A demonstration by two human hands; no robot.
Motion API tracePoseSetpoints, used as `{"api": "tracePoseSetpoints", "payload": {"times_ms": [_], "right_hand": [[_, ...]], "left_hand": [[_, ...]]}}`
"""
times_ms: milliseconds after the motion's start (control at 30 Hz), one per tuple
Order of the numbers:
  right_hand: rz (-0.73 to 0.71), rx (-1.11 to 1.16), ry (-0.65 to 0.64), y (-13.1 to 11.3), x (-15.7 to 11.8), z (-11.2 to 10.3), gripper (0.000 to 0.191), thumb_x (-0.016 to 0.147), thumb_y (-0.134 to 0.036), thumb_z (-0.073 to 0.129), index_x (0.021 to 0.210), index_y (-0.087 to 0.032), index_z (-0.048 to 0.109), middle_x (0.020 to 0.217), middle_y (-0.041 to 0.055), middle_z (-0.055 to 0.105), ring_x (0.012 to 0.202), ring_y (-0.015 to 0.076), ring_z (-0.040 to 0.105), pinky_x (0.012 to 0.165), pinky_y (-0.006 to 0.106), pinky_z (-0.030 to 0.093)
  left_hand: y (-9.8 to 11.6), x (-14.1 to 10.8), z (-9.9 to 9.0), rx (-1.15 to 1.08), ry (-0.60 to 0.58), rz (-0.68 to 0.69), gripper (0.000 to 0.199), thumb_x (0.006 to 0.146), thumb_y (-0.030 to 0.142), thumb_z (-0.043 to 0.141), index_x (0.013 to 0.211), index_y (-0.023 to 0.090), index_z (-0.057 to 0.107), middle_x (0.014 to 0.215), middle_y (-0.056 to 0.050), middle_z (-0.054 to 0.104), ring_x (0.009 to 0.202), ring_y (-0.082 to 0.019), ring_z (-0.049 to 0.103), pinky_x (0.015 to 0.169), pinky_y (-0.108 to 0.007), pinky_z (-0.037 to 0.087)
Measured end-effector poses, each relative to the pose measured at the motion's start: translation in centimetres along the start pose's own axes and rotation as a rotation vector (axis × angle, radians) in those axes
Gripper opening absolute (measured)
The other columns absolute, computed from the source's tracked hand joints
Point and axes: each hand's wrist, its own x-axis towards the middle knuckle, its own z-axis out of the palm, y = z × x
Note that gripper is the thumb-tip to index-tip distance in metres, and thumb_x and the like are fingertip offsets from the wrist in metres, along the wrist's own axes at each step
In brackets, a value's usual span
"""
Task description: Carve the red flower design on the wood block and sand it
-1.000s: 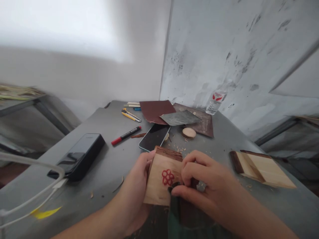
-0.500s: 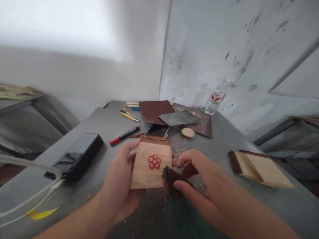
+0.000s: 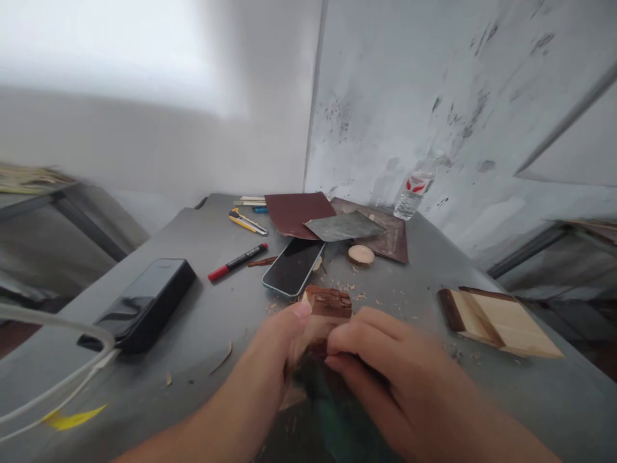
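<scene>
My left hand (image 3: 270, 341) grips a small pale wooden block (image 3: 328, 303) with dark bark along its top edge. The block is tilted, and its face with the red flower is hidden from here. My right hand (image 3: 385, 366) closes over the block's near side. A dark folded piece of sandpaper (image 3: 318, 350) shows only slightly between my hands. Just beyond them, a smartphone (image 3: 293, 267) lies face up on the grey table (image 3: 202, 341), among scattered wood shavings.
Sandpaper sheets (image 3: 299, 214) and a round wood slice (image 3: 361, 254) lie at the back. Nearby are a red-capped marker (image 3: 238, 262), a utility knife (image 3: 248, 222) and a plastic bottle (image 3: 412, 196). A black power bank (image 3: 144, 305) sits left; a bark-edged wooden piece (image 3: 499, 331) sits right.
The block has tilted away, hiding the red flower. My hands have come together over it, and the smartphone, partly covered earlier, now shows fully.
</scene>
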Motion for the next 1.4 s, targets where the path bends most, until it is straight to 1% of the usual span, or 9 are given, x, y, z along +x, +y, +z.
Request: {"api": "tracePoseSetpoints", "payload": {"times_ms": [133, 300, 500, 633, 767, 900, 1067, 1200, 1400], "right_hand": [[-0.017, -0.013, 0.033, -0.2, -0.2, 0.7, 0.011, 0.099, -0.025, 0.059, 0.092, -0.026, 0.067, 0.091, -0.0005, 0.070, 0.082, 0.0169, 0.065, 0.074, 0.028, 0.049], [0.025, -0.032, 0.201, 0.1, -0.1, 0.9, 0.013, 0.100, -0.024, 0.056, 0.090, -0.024, 0.064, 0.089, -0.0007, 0.071, 0.080, 0.0171, 0.065, 0.071, 0.030, 0.045], [-0.025, 0.013, 0.065, -0.1, -0.1, 1.2, 0.009, 0.096, -0.022, 0.059, 0.092, -0.024, 0.067, 0.093, -0.0001, 0.074, 0.083, 0.0177, 0.067, 0.074, 0.029, 0.047], [0.025, -0.044, 0.189, -0.1, -0.1, 1.3, 0.015, 0.099, -0.022, 0.056, 0.089, -0.024, 0.066, 0.087, -0.0011, 0.071, 0.079, 0.0166, 0.065, 0.070, 0.029, 0.045], [-0.006, -0.024, 0.190, 0.0, -0.4, 1.2, 0.014, 0.095, -0.018, 0.059, 0.084, -0.024, 0.063, 0.083, -0.0036, 0.070, 0.074, 0.0142, 0.063, 0.064, 0.027, 0.043], [0.006, -0.019, 0.253, 0.0, -0.4, 1.2, 0.013, 0.096, -0.018, 0.059, 0.086, -0.025, 0.065, 0.082, -0.0044, 0.068, 0.073, 0.0129, 0.062, 0.065, 0.027, 0.042], [-0.029, 0.072, 0.154, -0.1, -0.2, 1.3, 0.012, 0.093, -0.018, 0.064, 0.083, -0.024, 0.063, 0.084, -0.0056, 0.070, 0.076, 0.0119, 0.064, 0.067, 0.024, 0.044], [0.009, -0.008, 0.244, 0.1, -0.1, 1.0, 0.013, 0.096, -0.021, 0.061, 0.084, -0.025, 0.063, 0.081, -0.0053, 0.067, 0.073, 0.0123, 0.061, 0.066, 0.026, 0.042], [-0.030, 0.046, 0.205, 0.0, -0.2, 0.7, 0.013, 0.096, -0.020, 0.062, 0.084, -0.025, 0.063, 0.084, -0.0057, 0.069, 0.075, 0.0112, 0.062, 0.066, 0.024, 0.043]], "left_hand": [[-0.2, -0.2, 0.0, 0.061, 0.015, -0.026, 0.030, 0.094, 0.043, 0.059, 0.088, 0.023, 0.081, 0.070, -0.004, 0.077, 0.079, -0.027, 0.070, 0.073, -0.034, 0.053], [-1.0, -0.4, 0.1, -0.001, 0.072, -0.072, 0.028, 0.095, 0.041, 0.058, 0.092, 0.026, 0.081, 0.073, -0.002, 0.078, 0.084, -0.026, 0.071, 0.084, -0.037, 0.053], [-0.8, -0.5, 0.3, 0.134, 0.018, 0.082, 0.034, 0.099, 0.037, 0.051, 0.098, 0.025, 0.082, 0.092, -0.004, 0.081, 0.104, -0.027, 0.069, 0.096, -0.035, 0.048], [-0.9, -0.5, 0.3, 0.085, -0.029, 0.023, 0.042, 0.101, 0.044, 0.043, 0.105, 0.024, 0.079, 0.102, -0.005, 0.081, 0.113, -0.029, 0.066, 0.102, -0.041, 0.047], [-1.1, -0.7, 0.1, 0.209, 0.031, 0.106, 0.040, 0.099, 0.046, 0.046, 0.107, 0.023, 0.077, 0.104, -0.006, 0.081, 0.120, -0.030, 0.064, 0.109, -0.045, 0.043], [-1.1, -0.8, 0.0, 0.286, 0.014, 0.107, 0.040, 0.100, 0.047, 0.045, 0.104, 0.024, 0.077, 0.109, -0.005, 0.080, 0.123, -0.030, 0.062, 0.109, -0.045, 0.045], [-1.1, -0.8, -0.1, 0.381, 0.073, 0.137, 0.041, 0.100, 0.047, 0.044, 0.101, 0.024, 0.077, 0.119, -0.005, 0.077, 0.130, -0.030, 0.057, 0.115, -0.044, 0.039], [-1.2, -0.8, -0.4, 0.366, 0.039, 0.129, 0.042, 0.101, 0.047, 0.042, 0.108, 0.023, 0.076, 0.116, -0.006, 0.078, 0.129, -0.031, 0.057, 0.113, -0.047, 0.042], [-0.9, -1.1, -0.1, 0.407, 0.034, 0.141, 0.041, 0.101, 0.046, 0.042, 0.110, 0.023, 0.075, 0.126, -0.006, 0.074, 0.133, -0.031, 0.054, 0.117, -0.047, 0.036]]}}
